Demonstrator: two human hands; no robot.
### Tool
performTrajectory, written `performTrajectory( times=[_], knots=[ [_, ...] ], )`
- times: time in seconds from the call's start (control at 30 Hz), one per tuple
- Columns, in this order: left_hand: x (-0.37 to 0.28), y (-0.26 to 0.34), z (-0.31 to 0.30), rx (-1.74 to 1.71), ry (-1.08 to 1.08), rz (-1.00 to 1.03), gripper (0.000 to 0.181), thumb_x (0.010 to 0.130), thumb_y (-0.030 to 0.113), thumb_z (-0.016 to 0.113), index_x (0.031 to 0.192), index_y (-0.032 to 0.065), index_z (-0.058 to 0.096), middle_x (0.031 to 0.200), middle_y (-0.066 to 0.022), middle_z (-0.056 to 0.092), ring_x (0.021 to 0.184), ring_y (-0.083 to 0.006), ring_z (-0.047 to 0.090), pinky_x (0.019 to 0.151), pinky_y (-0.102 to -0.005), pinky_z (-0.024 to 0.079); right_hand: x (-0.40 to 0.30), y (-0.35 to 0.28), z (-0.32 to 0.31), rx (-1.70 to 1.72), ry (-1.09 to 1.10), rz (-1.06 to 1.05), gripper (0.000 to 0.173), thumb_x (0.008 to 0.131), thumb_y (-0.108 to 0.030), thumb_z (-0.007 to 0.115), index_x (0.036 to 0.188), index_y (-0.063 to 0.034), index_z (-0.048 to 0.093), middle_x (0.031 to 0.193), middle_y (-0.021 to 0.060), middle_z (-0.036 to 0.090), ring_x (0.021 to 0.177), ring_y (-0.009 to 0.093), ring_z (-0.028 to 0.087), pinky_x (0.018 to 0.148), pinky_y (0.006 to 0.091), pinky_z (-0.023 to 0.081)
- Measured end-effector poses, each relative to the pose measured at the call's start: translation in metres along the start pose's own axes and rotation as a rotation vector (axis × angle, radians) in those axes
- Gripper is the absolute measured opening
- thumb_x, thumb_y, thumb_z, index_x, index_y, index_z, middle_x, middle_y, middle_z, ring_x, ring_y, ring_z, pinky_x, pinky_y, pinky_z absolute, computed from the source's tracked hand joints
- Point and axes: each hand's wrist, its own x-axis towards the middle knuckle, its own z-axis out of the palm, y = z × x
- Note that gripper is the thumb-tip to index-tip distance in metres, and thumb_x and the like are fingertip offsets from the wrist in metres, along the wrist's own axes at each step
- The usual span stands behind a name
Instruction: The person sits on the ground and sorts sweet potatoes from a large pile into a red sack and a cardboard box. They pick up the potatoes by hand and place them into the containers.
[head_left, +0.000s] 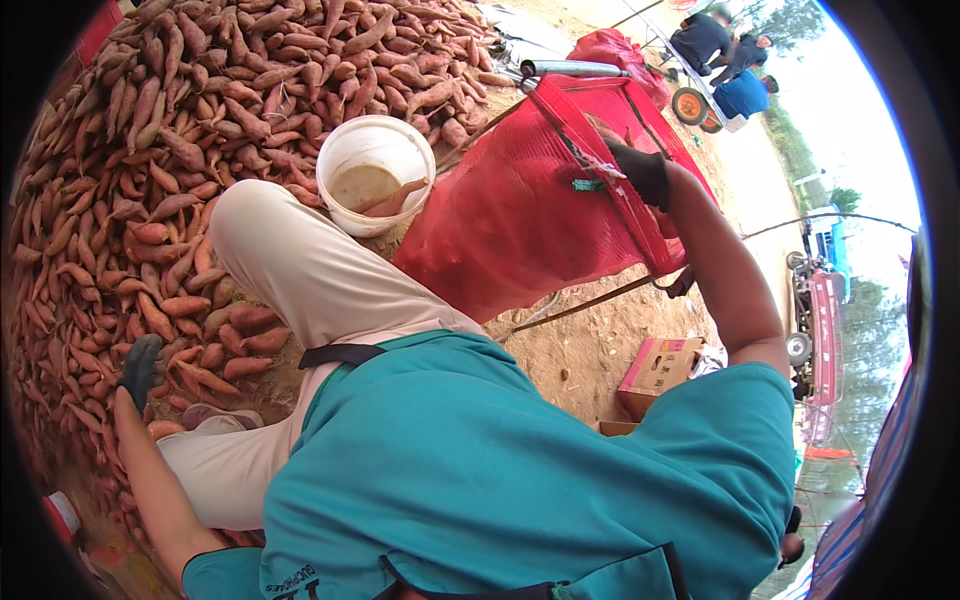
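My left hand (141, 373), in a dark glove, is at the near left over the heap of sweet potatoes (176, 150). Its fingers are spread, and no object shows in them. At the upper right, my gloved right hand (639, 171) reaches into the mouth of a red mesh bag (510, 206). The bag's rim partly covers those fingers. A brownish shape lies at their tips, and I cannot tell whether they grip it. The bag hangs open on a metal frame (581, 301) and bulges with contents blurred by the mesh.
A white plastic bucket (346, 159) with a sweet potato inside stands between the heap and the bag. A cardboard box (664, 367) sits on the dirt at right. Beyond are people (701, 45) by a wheeled cart (690, 106) and a red vehicle (823, 337).
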Motion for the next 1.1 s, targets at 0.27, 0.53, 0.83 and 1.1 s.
performTrajectory(
  times=[0.27,0.53,0.83,1.1],
  knots=[
    [0.013,-0.039,-0.025,0.095,-0.031,-0.01,0.023,0.095,0.04,0.054,0.107,0.0208,0.056,0.085,0.0009,0.057,0.065,-0.0137,0.049,0.058,-0.0281,0.039,0.006,0.004,-0.039,-0.003,-0.026,0.032,0.033,0.094,-0.025,0.06,0.119,-0.003,0.058,0.106,0.0075,0.064,0.098,0.015,0.06,0.083,0.0292,0.048],
    [-0.068,0.032,0.029,0.773,0.194,0.103,0.052,0.092,0.049,0.054,0.124,0.0078,0.055,0.114,-0.0149,0.063,0.105,-0.0275,0.061,0.09,-0.0391,0.047,0.016,-0.042,-0.128,0.097,0.156,0.063,0.031,0.093,-0.026,0.06,0.114,-0.0022,0.061,0.098,0.0072,0.066,0.092,0.014,0.062,0.078,0.028,0.05],
    [-0.077,0.041,0.066,0.994,-0.038,-0.003,0.05,0.092,0.049,0.051,0.12,0.0084,0.058,0.116,-0.0153,0.063,0.109,-0.0317,0.059,0.093,-0.0424,0.045,0.127,-0.318,-0.149,-0.111,0.299,-0.517,0.022,0.094,-0.023,0.061,0.106,-0.005,0.062,0.088,0.0028,0.065,0.084,0.012,0.062,0.074,0.0264,0.049],
    [-0.126,0.075,0.102,0.997,-0.196,0.148,0.047,0.092,0.045,0.05,0.116,0.0055,0.057,0.109,-0.0185,0.063,0.102,-0.0357,0.062,0.091,-0.0452,0.046,0.365,-0.485,0.068,-0.408,-0.411,-0.777,0.02,0.093,-0.026,0.062,0.101,-0.0084,0.065,0.1,0.0034,0.067,0.093,0.013,0.06,0.083,0.0306,0.049]
  ],
)
